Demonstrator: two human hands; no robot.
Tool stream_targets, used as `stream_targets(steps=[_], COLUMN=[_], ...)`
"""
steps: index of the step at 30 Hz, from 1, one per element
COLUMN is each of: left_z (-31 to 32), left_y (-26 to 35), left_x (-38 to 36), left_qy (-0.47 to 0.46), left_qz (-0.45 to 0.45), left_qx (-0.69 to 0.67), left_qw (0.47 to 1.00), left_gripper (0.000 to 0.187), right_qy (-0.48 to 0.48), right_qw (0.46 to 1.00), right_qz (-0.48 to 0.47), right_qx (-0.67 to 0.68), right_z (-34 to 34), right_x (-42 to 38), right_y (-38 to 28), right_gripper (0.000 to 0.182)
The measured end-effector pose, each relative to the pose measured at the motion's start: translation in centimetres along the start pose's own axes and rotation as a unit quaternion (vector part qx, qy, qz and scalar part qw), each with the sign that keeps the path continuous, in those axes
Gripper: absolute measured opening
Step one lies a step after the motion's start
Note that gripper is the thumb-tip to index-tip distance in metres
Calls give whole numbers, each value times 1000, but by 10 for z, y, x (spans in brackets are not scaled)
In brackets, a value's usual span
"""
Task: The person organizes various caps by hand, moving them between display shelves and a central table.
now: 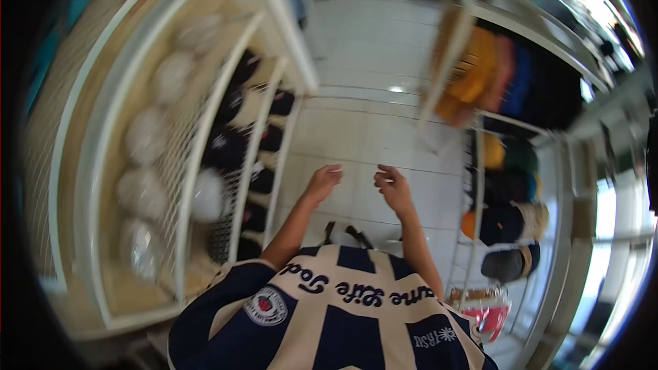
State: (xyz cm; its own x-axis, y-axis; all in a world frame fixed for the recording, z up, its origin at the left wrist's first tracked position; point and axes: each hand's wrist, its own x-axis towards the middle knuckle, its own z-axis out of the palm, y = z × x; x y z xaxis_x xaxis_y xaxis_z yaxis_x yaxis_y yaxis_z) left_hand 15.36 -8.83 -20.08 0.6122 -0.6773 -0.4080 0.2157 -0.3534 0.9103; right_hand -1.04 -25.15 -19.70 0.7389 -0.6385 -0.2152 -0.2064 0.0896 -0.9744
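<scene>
Both of my hands are raised in front of my striped navy and cream shirt, over the pale tiled floor. My left hand has its fingers bent together and pointing inward; whether anything small is between them cannot be made out. A gap separates it from my right hand, whose fingers are apart and slightly curled, with nothing seen in them. Neither hand touches a shelf. The white-framed shelf on the left, holding dark caps, is nearest to my left hand.
Clear-wrapped round items line the left shelf. At the right, a white rack holds yellow, red, blue and black clothes. Below it are more caps and a red and white item. White tiles stretch ahead.
</scene>
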Motion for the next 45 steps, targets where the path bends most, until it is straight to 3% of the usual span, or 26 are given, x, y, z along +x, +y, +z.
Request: stream_targets(steps=[4,9,11,13,18,21,23,26,29,32,34,37,41,45], left_z=[-73,-132,-149,-172,-206,-203,-194,-173,-162,-158,-159,-163,-159,-129], left_y=[-23,-33,-7,-19,-11,-17,-25,-23,-22,-14,-14,-8,8,37], left_x=[-14,-30,-37,-28,-20,-16,-15,-18,-23,-23,-22,-24,-30,-34], left_qy=[130,265,357,425,491,511,528,535,533,543,570,619,619,540], left_qz=[-4,24,22,39,-36,-54,-58,-85,-84,-75,-22,-15,21,38], left_qx=[0,-6,106,132,191,176,195,123,62,16,-21,7,-15,-152], left_qw=[991,964,928,895,849,840,824,831,839,836,821,785,785,827], left_gripper=[42,40,37,32,33,33,35,36,38,41,44,47,50,63], right_qy=[-176,-303,-340,-366,-401,-374,-359,-355,-373,-403,-395,-411,-399,-378], right_qw=[984,951,935,919,883,897,906,897,879,877,888,890,901,921], right_qz=[35,59,101,141,237,228,211,230,232,191,152,109,24,-54], right_qx=[-1,-5,13,28,57,60,73,126,187,181,181,166,168,80], right_z=[90,180,220,259,344,381,401,407,399,379,359,333,305,268], right_x=[25,80,103,123,160,175,182,186,182,179,172,168,155,122], right_y=[-43,-35,-33,-34,-18,-7,5,-1,-14,-35,-55,-53,-55,-84], right_gripper=[41,41,40,41,44,53,45,24,20,21,22,24,25,24])
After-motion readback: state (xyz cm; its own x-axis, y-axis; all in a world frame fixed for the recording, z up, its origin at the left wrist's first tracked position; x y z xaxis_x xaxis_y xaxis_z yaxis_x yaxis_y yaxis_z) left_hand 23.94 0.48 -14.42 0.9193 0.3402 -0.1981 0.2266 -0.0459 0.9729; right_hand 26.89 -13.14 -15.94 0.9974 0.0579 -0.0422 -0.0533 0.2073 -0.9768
